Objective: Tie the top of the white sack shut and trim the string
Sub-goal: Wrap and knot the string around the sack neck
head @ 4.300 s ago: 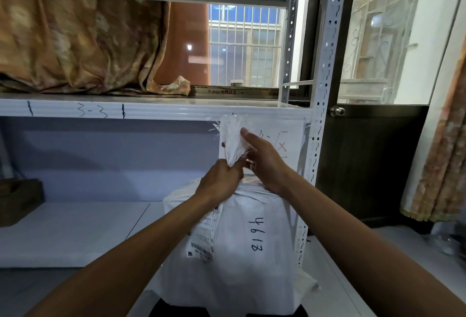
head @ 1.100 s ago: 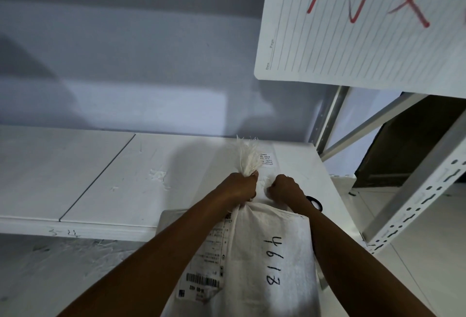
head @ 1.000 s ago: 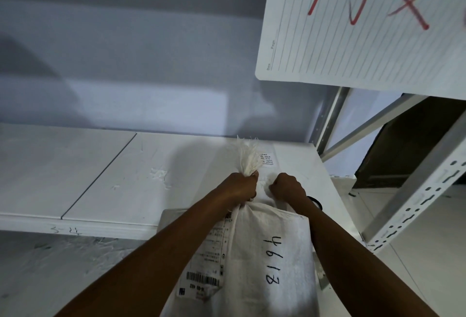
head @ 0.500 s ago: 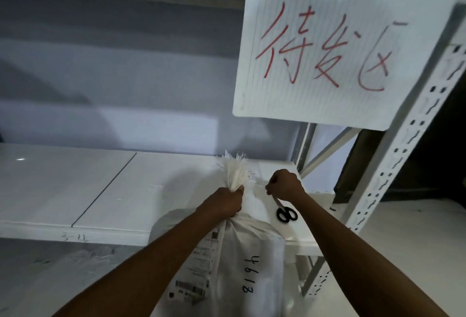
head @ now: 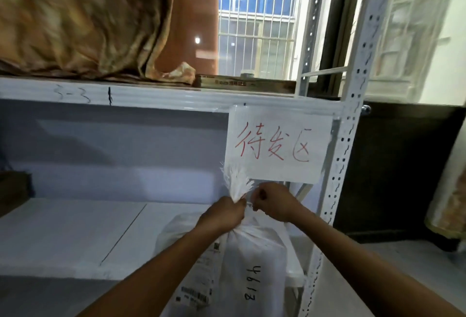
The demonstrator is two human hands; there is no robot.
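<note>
Now my left hand clamps the gathered neck of the white sack, which stands against the shelf. My right hand is closed, seemingly pinching the string, too thin to see. I should pull tight, close to the neck.

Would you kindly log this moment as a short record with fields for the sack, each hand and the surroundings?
sack: white sack upright, neck bunched, frayed top above
left hand: left hand clenched round the neck
right hand: right hand fisted beside the neck; string too thin to confirm
markings: shipping label on the sack
behind: paper sign with red writing on white shelf rack
</note>
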